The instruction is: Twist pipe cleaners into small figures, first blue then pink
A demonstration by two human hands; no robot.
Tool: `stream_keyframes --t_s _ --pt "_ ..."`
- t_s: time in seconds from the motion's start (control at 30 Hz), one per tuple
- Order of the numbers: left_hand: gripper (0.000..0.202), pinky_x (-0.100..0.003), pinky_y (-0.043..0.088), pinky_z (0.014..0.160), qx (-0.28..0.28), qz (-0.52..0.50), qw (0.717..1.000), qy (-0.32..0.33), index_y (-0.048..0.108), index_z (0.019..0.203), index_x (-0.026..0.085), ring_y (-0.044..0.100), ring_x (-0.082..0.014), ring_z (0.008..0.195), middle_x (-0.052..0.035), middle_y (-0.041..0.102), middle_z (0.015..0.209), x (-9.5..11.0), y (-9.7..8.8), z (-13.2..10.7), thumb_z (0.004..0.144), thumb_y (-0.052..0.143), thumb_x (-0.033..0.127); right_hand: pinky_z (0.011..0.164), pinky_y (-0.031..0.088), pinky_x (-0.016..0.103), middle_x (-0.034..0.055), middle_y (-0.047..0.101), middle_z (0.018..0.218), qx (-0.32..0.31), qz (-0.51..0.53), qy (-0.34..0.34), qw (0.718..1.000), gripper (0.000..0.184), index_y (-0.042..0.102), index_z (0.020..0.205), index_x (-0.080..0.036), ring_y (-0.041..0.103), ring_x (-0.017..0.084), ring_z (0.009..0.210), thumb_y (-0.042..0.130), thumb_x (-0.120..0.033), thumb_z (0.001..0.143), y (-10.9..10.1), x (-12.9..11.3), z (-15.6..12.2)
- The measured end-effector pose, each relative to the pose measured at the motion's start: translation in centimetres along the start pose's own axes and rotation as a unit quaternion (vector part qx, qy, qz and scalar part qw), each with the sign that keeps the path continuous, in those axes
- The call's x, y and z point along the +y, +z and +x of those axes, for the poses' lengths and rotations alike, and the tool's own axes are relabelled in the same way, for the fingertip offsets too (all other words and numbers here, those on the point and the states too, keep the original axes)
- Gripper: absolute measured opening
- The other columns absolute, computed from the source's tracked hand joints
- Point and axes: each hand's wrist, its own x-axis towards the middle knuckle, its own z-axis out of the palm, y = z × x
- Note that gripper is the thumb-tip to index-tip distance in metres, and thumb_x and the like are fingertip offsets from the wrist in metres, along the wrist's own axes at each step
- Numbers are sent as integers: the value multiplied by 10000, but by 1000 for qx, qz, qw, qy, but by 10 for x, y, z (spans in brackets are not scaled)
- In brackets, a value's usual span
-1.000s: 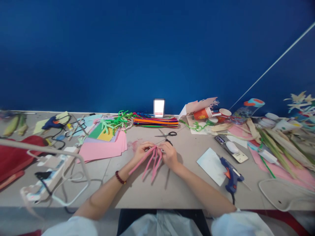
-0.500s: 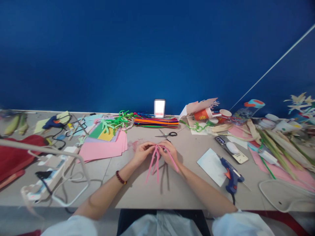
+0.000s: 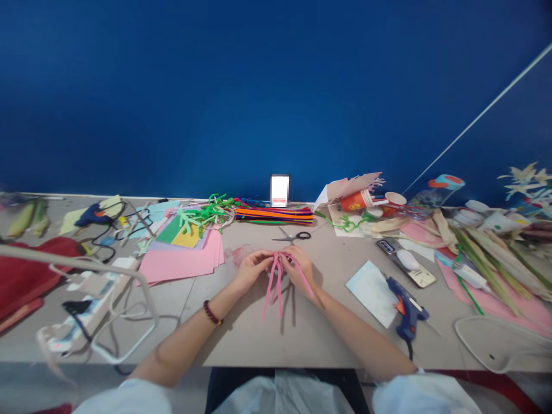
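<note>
Between my two hands, above the middle of the table, hang several pink pipe cleaners (image 3: 278,290), joined at the top with their free ends pointing down toward me. My left hand (image 3: 253,269) pinches them at the top from the left, thumb and fingers closed. From the other side my right hand (image 3: 298,267) grips the same joined end, and one strand runs across its back toward the wrist. How the strands are joined is hidden by the fingertips. A pair of scissors (image 3: 297,236) with dark handles lies just beyond my hands.
Colourful pipe cleaners (image 3: 273,215) lie in a bundle by the blue wall. Pink paper sheets (image 3: 176,261) and a white power strip (image 3: 90,307) are on the left. To the right are a blue glue gun (image 3: 405,310), a phone (image 3: 407,264) and dried husks (image 3: 491,264).
The dangling pink strands have swung slightly to the right and sit closer together. Both hands keep their hold, with only a small shift of the fingers.
</note>
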Motion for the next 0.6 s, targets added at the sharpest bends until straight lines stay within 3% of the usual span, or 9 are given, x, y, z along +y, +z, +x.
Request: stream_keyframes --t_s 0.27,0.6 --pt "350 -251 490 633 -10 -13 1000 -24 712 880 138 613 -133 662 -75 709 834 1 2 -3 616 784 356 731 503 320 40 664 789 3 -22 3 1000 160 664 829 -227 606 176 763 506 -201 825 0 -1 0" --pt "342 -228 473 589 5 5 1000 -5 718 924 156 607 -122 651 -86 717 878 0 8 -6 638 765 339 735 491 326 39 661 791 0 -30 -5 1000 180 677 906 -255 596 185 774 501 -233 874 0 6 -2"
